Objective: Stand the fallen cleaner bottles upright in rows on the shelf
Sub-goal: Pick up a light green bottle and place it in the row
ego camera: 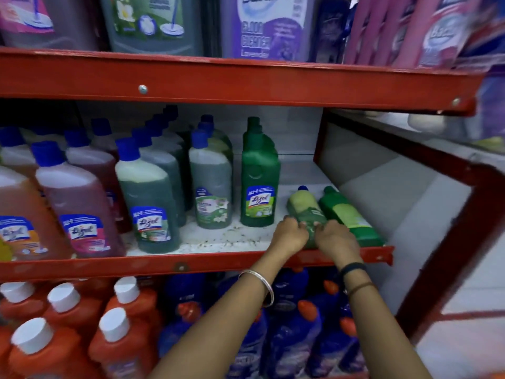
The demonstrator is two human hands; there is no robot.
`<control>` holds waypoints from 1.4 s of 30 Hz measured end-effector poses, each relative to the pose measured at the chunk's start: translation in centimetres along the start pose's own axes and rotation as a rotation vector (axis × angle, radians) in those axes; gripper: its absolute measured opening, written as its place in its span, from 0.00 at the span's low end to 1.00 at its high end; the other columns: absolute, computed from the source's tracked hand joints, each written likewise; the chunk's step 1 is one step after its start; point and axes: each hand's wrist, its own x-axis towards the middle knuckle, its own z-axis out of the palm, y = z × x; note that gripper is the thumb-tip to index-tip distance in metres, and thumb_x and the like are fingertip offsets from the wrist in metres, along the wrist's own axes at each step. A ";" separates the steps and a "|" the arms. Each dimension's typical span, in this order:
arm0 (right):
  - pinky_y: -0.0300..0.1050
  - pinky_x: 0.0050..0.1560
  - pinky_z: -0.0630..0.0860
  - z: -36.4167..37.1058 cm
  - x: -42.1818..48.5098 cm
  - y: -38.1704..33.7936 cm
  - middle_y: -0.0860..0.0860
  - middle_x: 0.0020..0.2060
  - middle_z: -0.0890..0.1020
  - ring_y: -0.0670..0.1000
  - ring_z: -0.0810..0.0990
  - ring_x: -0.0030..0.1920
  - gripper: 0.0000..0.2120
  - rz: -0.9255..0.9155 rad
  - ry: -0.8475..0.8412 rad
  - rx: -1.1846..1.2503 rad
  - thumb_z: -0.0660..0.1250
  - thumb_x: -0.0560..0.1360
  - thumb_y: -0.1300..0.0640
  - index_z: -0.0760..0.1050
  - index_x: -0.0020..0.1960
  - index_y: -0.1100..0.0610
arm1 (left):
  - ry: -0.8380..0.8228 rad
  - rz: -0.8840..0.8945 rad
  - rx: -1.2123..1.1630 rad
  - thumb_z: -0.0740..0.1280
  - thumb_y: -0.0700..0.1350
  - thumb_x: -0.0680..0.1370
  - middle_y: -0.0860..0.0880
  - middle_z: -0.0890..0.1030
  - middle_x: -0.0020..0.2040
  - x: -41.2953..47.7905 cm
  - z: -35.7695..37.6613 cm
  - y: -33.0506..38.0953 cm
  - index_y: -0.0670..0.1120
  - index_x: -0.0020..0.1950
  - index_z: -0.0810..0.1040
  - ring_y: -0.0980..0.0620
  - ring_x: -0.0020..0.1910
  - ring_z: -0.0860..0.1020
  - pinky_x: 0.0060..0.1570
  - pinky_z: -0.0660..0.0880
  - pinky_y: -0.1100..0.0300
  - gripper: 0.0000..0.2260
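Note:
Two cleaner bottles lie flat at the right end of the middle shelf (pixel 218 239), caps pointing to the back. The left one is a pale green bottle with a blue cap (pixel 303 205). My left hand (pixel 290 236) and my right hand (pixel 336 237) both grip its lower end near the shelf's front edge. Right beside it lies a dark green bottle (pixel 348 214), touching it. A dark green bottle (pixel 259 176) stands upright just left of them, at the end of rows of upright bottles.
Rows of upright green, pink and orange bottles (pixel 147 192) fill the shelf's left part. A red front rail (pixel 180 265) edges the shelf. Big jugs stand on the shelf above (pixel 246 80). Orange and blue bottles (pixel 117 335) crowd the shelf below. The rack's red end frame (pixel 437 242) is at right.

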 end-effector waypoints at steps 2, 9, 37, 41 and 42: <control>0.51 0.56 0.72 -0.3 0.2 -0.2 0.64 0.60 0.77 0.63 0.76 0.60 0.23 -0.010 -0.030 0.012 0.52 0.79 0.47 0.72 0.58 0.65 | 0.020 -0.086 -0.074 0.62 0.51 0.77 0.36 0.75 0.63 0.8 0.2 0.7 0.37 0.61 0.70 0.39 0.60 0.75 0.59 0.73 0.52 0.20; 0.47 0.47 0.71 -1.9 1.9 0.3 0.61 0.50 0.78 0.59 0.76 0.48 0.19 -0.049 -0.086 0.324 0.58 0.77 0.46 0.72 0.49 0.63 | -0.046 -0.239 -0.447 0.73 0.49 0.71 0.40 0.75 0.61 2.0 -1.3 1.8 0.36 0.67 0.63 0.46 0.49 0.74 0.44 0.72 0.56 0.32; 0.48 0.54 0.79 6.3 -4.2 -10.9 0.48 0.54 0.79 0.51 0.80 0.56 0.24 -0.698 -0.263 0.892 0.73 0.69 0.60 0.69 0.63 0.54 | 0.573 0.213 0.018 0.68 0.40 0.73 0.43 0.77 0.61 -5.8 -13.4 -9.6 0.45 0.64 0.66 0.41 0.59 0.76 0.55 0.75 0.45 0.21; 0.47 0.55 0.79 8.5 -4.1 -10.7 0.45 0.53 0.79 0.50 0.80 0.56 0.22 -0.651 -0.265 0.921 0.73 0.68 0.61 0.70 0.58 0.51 | 0.585 0.182 0.066 0.68 0.41 0.73 0.42 0.76 0.62 -6.0 -13.3 -10.9 0.43 0.65 0.66 0.39 0.59 0.75 0.54 0.73 0.48 0.22; 0.44 0.54 0.78 8.7 -4.2 -10.4 0.45 0.53 0.79 0.50 0.79 0.56 0.20 -0.624 -0.252 0.942 0.73 0.68 0.61 0.71 0.55 0.49 | 0.578 0.186 0.088 0.68 0.42 0.73 0.42 0.76 0.62 -6.2 -13.2 -11.1 0.43 0.65 0.65 0.39 0.59 0.75 0.53 0.73 0.49 0.22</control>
